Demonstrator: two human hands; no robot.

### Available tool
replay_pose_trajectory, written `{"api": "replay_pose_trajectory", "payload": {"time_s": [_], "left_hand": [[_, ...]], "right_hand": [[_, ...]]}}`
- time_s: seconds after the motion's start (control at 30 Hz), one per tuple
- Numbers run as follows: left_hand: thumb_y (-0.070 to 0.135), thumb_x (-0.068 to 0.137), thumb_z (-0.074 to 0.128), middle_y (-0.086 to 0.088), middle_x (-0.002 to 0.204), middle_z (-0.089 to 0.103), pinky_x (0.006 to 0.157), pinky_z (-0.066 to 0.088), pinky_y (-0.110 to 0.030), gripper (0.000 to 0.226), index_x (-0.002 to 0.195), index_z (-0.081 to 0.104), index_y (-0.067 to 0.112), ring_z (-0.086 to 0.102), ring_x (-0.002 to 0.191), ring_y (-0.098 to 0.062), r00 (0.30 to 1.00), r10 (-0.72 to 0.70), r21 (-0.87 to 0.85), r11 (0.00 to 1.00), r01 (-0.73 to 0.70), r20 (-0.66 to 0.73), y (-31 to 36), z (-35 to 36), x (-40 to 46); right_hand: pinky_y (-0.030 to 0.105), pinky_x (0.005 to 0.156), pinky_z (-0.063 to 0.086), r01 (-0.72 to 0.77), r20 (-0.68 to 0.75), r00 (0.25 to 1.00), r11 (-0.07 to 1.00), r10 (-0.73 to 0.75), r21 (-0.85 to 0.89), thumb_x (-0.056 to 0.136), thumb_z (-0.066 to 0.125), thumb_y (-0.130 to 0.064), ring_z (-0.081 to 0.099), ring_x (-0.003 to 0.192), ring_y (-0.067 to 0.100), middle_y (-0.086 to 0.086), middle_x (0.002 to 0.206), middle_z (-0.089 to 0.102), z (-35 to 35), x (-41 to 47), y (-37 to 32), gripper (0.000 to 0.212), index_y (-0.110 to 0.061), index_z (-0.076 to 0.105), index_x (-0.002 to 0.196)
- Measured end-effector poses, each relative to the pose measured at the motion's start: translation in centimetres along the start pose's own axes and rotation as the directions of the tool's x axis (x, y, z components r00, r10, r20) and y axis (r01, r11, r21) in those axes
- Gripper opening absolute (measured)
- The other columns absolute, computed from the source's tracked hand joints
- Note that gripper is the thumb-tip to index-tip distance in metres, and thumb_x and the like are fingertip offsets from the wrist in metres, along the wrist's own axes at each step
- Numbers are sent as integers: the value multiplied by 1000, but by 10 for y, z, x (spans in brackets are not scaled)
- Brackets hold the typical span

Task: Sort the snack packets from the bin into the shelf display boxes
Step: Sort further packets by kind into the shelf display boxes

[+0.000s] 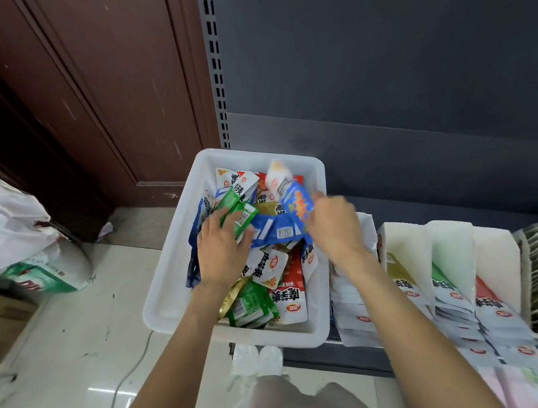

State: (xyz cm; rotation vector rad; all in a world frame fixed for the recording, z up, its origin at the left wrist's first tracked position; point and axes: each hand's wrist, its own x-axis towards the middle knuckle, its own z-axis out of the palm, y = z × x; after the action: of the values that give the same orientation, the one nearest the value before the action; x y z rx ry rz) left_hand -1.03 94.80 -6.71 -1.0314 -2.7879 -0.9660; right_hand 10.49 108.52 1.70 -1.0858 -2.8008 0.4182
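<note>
**Both hands working in the packet bin**

At the near edge of my view, both forearms reach forward over the pale tiled floor (pixel 61 336) into the white bin (pixel 166 278), whose rim overhangs the shelf's front lip. My left hand (pixel 221 247) lies over the heap with its fingers curled round a green packet (pixel 239 211). My right hand (pixel 334 227), blurred, pinches a blue packet (pixel 298 206) lifted above the pile, close to the bin's right wall. The snack packets (pixel 285 293) fill the bin in a loose jumble of red, green, blue and gold.

Just right of the bin, touching its side, the display boxes (pixel 454 252) stand in a row on the shelf, packets filed upright in them; the nearest box leaves little room beside my right wrist. Behind them rises the dark shelf back panel (pixel 395 62) with its slotted upright (pixel 214 62). To the left, well apart, stuffed plastic bags (pixel 10 233) sit on the floor against a brown wooden door (pixel 104 88).
</note>
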Motion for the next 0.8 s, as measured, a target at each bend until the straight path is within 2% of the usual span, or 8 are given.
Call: {"api": "replay_pose_trajectory", "payload": {"time_s": [0.03, 0.1, 0.17, 0.27, 0.37, 0.5, 0.63, 0.8], "left_hand": [[33, 93, 56, -4, 128, 55, 96, 40, -30, 35, 122, 61, 14, 48, 121, -20, 998, -69, -201, 977, 65, -14, 14, -9, -4], [31, 93, 56, 5, 120, 61, 86, 43, -14, 30, 120, 61, 19, 55, 113, -8, 953, -190, -623, 724, 298, 235, 50, -28, -13], [29, 93, 55, 3, 110, 68, 77, 49, -16, 26, 117, 61, 18, 64, 101, -8, 876, -150, -770, 426, 475, 458, 81, -40, -20], [20, 94, 53, 3, 94, 72, 65, 52, -18, 18, 110, 63, 18, 68, 86, -10, 860, -63, -822, 268, 503, 506, 108, -46, -29], [16, 92, 56, 8, 91, 72, 63, 53, -20, 18, 106, 64, 23, 69, 84, -9, 874, -20, -833, 295, 468, 485, 118, -47, -35], [9, 82, 70, -4, 100, 70, 71, 57, -27, 35, 114, 61, 21, 70, 86, -15, 896, 57, -756, 562, 334, 439, 127, -35, -40], [3, 78, 73, 17, 77, 69, 67, 50, -14, 41, 99, 62, 36, 65, 67, -1, 836, 260, -657, 739, 150, 483, 143, -26, -47], [4, 79, 71, 22, 81, 63, 68, 46, -5, 36, 108, 68, 25, 59, 76, 10, 779, 421, -522, 841, -143, 465, 181, -3, -61]], "right_hand": [[29, 63, 48, -125, 3, 991, 939, 131, 319, 94, 48, -5, 65, 89, 28, 16, 107, 66, -12, -7, 8, 20, -3, 57, 112], [22, 58, 54, -237, 158, 966, 468, 203, 852, 95, 48, -1, 69, 79, 16, 13, 100, 69, -29, -27, 18, 15, -5, 60, 104], [22, 59, 55, -275, 254, 958, 174, 134, 946, 95, 49, 0, 70, 77, 12, 7, 88, 72, -32, -48, 25, 17, -10, 62, 99], [23, 60, 54, -270, 256, 959, 112, 125, 956, 93, 51, -1, 70, 82, 18, 7, 90, 72, -26, -67, 36, 18, -9, 64, 102], [24, 62, 54, -244, 221, 961, 136, 168, 960, 93, 51, -1, 70, 85, 19, 11, 98, 71, -22, -78, 52, 19, -5, 61, 109], [28, 67, 54, -193, 157, 974, 229, 164, 954, 91, 56, 1, 69, 82, 14, 1, 94, 72, -23, -93, 70, 26, -15, 58, 111], [27, 68, 56, -50, -13, 948, 189, 319, 981, 86, 64, -1, 68, 80, 10, -2, 91, 71, -45, -103, 103, 46, -21, 48, 124], [36, 54, 52, -105, -118, 966, 767, 230, 633, 84, 70, -20, 61, 58, 4, -7, 75, 66, -75, -128, 165, 15, -16, 60, 95]]}}
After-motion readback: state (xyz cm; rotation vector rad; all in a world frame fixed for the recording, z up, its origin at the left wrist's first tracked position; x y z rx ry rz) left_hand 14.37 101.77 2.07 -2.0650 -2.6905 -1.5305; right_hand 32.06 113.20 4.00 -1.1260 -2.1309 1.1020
